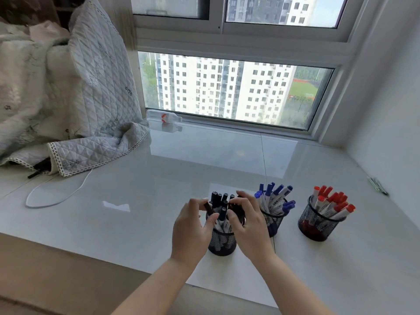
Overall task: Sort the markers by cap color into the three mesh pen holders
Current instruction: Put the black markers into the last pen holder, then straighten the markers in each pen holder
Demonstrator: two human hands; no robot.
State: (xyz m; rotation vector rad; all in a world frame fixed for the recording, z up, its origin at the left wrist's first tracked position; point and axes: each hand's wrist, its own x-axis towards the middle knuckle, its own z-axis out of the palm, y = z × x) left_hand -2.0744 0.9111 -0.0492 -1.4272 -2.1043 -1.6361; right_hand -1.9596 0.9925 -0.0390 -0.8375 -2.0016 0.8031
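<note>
Three black mesh pen holders stand in a row on the glossy white sill. The left holder (221, 243) is full of black-capped markers (222, 202). The middle holder (272, 220) carries blue-capped markers (276, 196), and the right holder (317, 223) carries red-capped markers (334, 201). My left hand (193, 226) and my right hand (246, 220) both curl around the bunch of black markers at the left holder's rim, fingers touching the marker tops. The hands hide part of that holder's rim.
A white sheet of paper (229, 276) lies under the left holder. A quilted blanket (91, 105) is heaped at the left, with a white cable (56, 196) looping beside it. A plastic bottle (164, 117) lies by the window. A small dark object (378, 186) rests at the right wall.
</note>
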